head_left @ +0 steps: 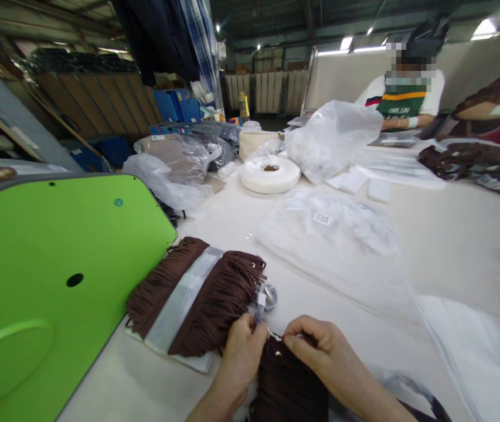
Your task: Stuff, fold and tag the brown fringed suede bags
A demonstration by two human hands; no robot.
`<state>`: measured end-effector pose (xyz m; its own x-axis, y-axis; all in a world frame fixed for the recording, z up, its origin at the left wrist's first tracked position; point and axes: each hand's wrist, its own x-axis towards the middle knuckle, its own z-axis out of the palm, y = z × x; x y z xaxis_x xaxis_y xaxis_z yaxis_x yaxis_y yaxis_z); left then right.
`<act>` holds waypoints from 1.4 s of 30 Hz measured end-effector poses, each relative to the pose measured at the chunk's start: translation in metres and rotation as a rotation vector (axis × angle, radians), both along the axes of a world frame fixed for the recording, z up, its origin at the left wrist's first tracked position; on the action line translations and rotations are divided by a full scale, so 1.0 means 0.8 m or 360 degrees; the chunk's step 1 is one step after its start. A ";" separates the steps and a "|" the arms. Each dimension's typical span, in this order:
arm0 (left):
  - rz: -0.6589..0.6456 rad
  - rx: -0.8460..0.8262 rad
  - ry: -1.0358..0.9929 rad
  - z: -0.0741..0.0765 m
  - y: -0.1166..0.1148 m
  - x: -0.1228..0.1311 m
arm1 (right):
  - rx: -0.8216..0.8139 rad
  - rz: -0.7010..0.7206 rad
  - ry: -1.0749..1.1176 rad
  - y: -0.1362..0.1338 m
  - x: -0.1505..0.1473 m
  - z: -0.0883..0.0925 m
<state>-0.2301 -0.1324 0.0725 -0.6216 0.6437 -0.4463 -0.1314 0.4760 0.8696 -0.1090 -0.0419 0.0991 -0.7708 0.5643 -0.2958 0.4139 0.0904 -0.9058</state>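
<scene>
My left hand [241, 350] and my right hand [320, 349] meet low in the middle of the view, both pinched on the top edge of a dark brown fringed piece [287, 384] that lies under them. A small white tag or cord [275, 334] runs between the fingertips. Just beyond my left hand lies another brown fringed item [197, 296] with a clear strip across it, and a small metal fitting [269, 295] at its right end.
A big green panel [51, 275] fills the left. On the white table [443, 246] lie clear plastic bags [333, 228], a roll of white tape [269, 173] and more bags behind. Two people sit at the far right with brown fringed goods [469, 158].
</scene>
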 end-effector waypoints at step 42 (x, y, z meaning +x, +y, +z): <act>0.0381 0.0609 -0.1031 -0.003 0.004 0.013 | 0.0261 0.0344 0.0253 0.034 -0.006 -0.001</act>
<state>-0.2193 -0.1292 0.0702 -0.4545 0.7072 -0.5415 -0.7289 0.0541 0.6825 -0.1139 -0.0148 0.0984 -0.9075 0.4124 -0.0804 0.2234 0.3114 -0.9237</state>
